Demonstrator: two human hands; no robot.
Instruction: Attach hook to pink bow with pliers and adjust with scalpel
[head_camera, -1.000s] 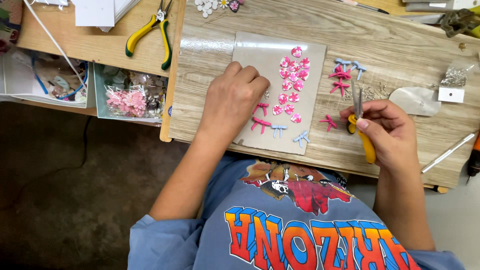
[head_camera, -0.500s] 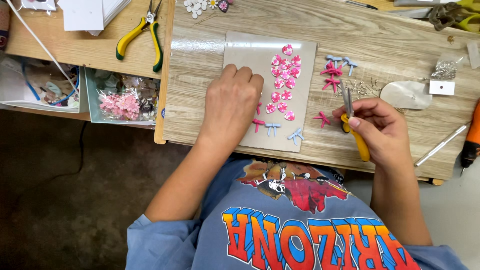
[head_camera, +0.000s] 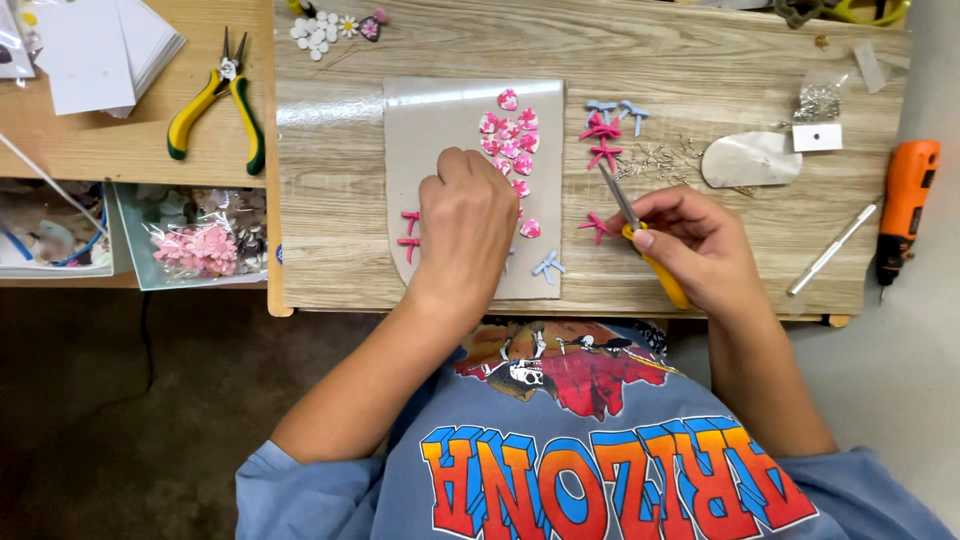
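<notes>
Head view, looking down: the left hand (head_camera: 465, 225) lies palm down, fingers curled, on a grey card (head_camera: 440, 125) on the wooden bench (head_camera: 700, 60); whether it pinches anything cannot be told. Pink heart pieces (head_camera: 508, 135) sit on the card just beyond its fingertips, and pink bows (head_camera: 409, 230) lie just left of it. The right hand (head_camera: 700, 245) is closed around yellow-handled pliers (head_camera: 650, 250), their tips pointing away toward pink and blue bows (head_camera: 606, 130) on the bench. Another pink bow (head_camera: 593, 225) lies just left of this hand. An orange tool (head_camera: 906, 205) rests well to its right.
</notes>
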